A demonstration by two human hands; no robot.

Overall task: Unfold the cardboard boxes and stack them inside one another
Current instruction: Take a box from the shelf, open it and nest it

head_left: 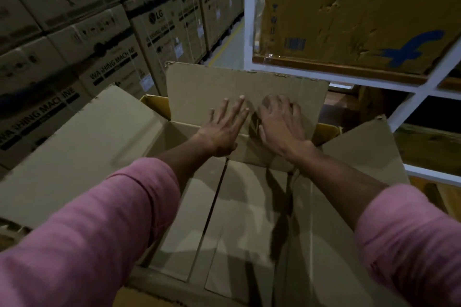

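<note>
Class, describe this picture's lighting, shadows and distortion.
Head view: dim light; the arms cast dark shadows on the open box's floor; wide-angle lens bows the white rack; stacked cartons look soft; left hand and right hand stay fairly sharp.

Both hands flat on far flap (239, 92) of open cardboard box (239, 219): left hand (224, 129) fingers straight, right hand (282, 124) fingers slightly bent. Pink sleeves (99, 227). Washing-machine cartons (74, 40) stacked at left, white rack (249, 20) w/ worn carton (349, 20) at right.

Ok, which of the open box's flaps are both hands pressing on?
The far flap, standing up opposite the person. The left hand and right hand lie side by side on its inner face; the left flap and right flap are untouched.
</note>
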